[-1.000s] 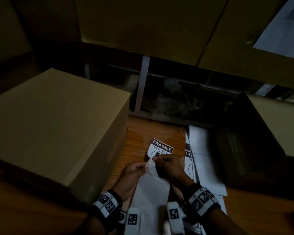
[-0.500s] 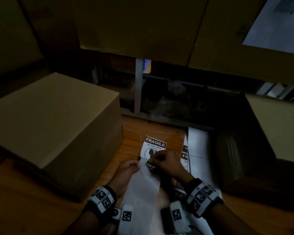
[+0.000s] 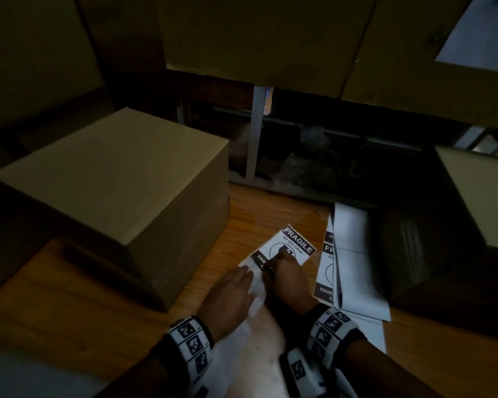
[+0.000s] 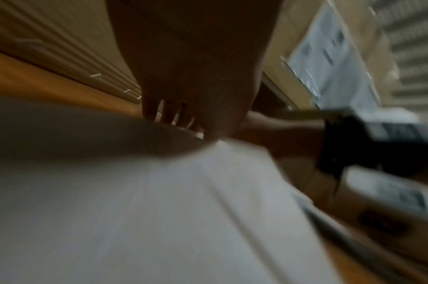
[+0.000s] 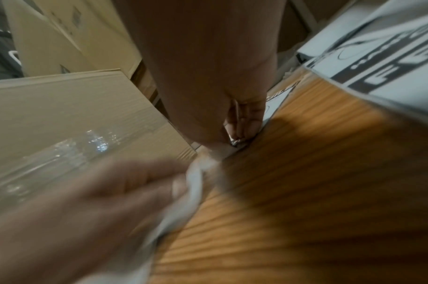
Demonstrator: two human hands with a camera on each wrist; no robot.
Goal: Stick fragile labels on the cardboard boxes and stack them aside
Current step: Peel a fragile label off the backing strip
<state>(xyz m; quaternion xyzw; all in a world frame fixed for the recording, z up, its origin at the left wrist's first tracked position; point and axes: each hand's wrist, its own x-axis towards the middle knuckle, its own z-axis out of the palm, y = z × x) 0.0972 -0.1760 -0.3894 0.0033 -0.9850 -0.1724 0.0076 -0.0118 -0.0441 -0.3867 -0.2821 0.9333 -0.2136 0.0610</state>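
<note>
A black-and-white FRAGILE label lies tilted just above the wooden table, right of a closed cardboard box. My right hand pinches the label at its lower middle; in the right wrist view its curled fingertips meet on the label's edge. My left hand holds the white backing paper, which trails back toward me between both wrists. The left wrist view is blurred, with fingers stretched over the backing paper. In the right wrist view the left hand grips the twisted paper.
A stack of label sheets lies on the table to the right of my hands. A dark box stands at the far right. More cardboard boxes hang over the back, with a dim shelf frame behind.
The label has turned clockwise and come further off its backing. Both hands have shifted slightly forward and right. The left hand now lies flatter over the backing paper.
</note>
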